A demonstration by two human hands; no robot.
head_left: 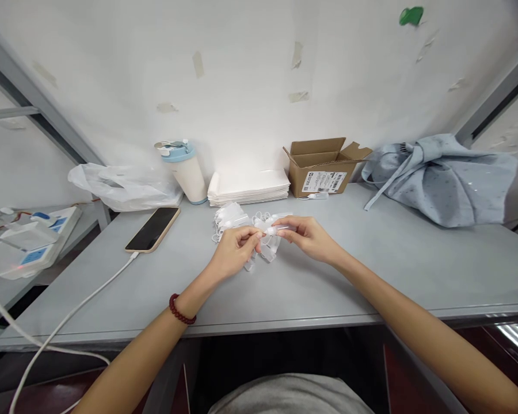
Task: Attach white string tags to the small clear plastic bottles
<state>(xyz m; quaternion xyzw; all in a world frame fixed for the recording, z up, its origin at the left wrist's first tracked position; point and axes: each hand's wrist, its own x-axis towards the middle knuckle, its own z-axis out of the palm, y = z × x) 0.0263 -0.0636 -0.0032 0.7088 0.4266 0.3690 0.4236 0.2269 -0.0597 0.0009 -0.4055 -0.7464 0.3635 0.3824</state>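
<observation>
Over the middle of the grey table (328, 293), my right hand (308, 234) pinches a small clear tube with a white tip (280, 229). My left hand (238, 247) is closed at the white tip of that tube, its thumb and index finger pressed together; any thin cord between them is too small to make out. Beneath and behind both hands lies a pile of small clear and white pieces with thin white loops (228, 215). Several of these pieces (268, 252) lie between my hands.
Behind the hands stand a white stack of sheets or envelopes (250, 185), an open cardboard box (322, 172) and a cup (189, 175). Left are a plastic bag (129, 187), a phone (153, 229) with its cable, and a power strip (38, 250). A blue cloth bag (449, 181) lies right.
</observation>
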